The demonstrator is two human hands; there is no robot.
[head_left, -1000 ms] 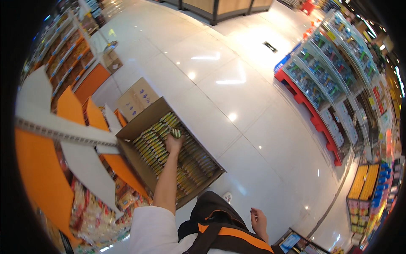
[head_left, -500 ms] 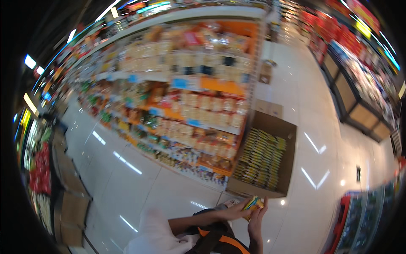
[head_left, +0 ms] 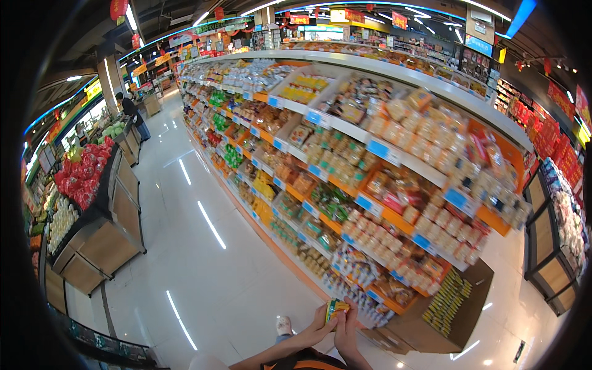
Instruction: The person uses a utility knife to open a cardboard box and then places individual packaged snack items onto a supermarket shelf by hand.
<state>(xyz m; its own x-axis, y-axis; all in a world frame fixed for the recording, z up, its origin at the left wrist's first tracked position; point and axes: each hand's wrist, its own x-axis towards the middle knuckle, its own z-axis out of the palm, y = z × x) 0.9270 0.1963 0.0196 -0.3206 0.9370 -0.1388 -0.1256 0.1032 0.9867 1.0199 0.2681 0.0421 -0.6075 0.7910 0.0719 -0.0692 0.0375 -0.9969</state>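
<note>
Pinches one small, shiny yellow-and-green packet [head_left: 336, 307] between the left grip [head_left: 320, 317] and the right grip [head_left: 346, 322], both closed in on it, at the lower middle of the view. Holds it from two sides, probably to steady something slight and slippery. Below and to the left, one white shoe [head_left: 283, 325] on the glossy white tiled floor [head_left: 179, 259]. To the right, by the near end of the shelving, one open brown cardboard carton [head_left: 473, 314], with many small yellow-and-green sachets [head_left: 447, 305] inside, too small to count, in close rows, probably to save room. Beyond, one long white-and-orange shelving unit [head_left: 350, 130] with tilted tiers of bagged goods, presumably sloped for easy viewing; along the edges, well over a dozen rectangular blue cards [head_left: 383, 151], likely set there to label the goods. Across the floor at left, one wood-panelled counter [head_left: 120, 246] under a heap of shiny red bundles [head_left: 83, 172], number unclear. At far right, one more wood-panelled stand [head_left: 539, 231] with pale goods on top. Farther off at left, one person [head_left: 129, 110] in a dark top.
</note>
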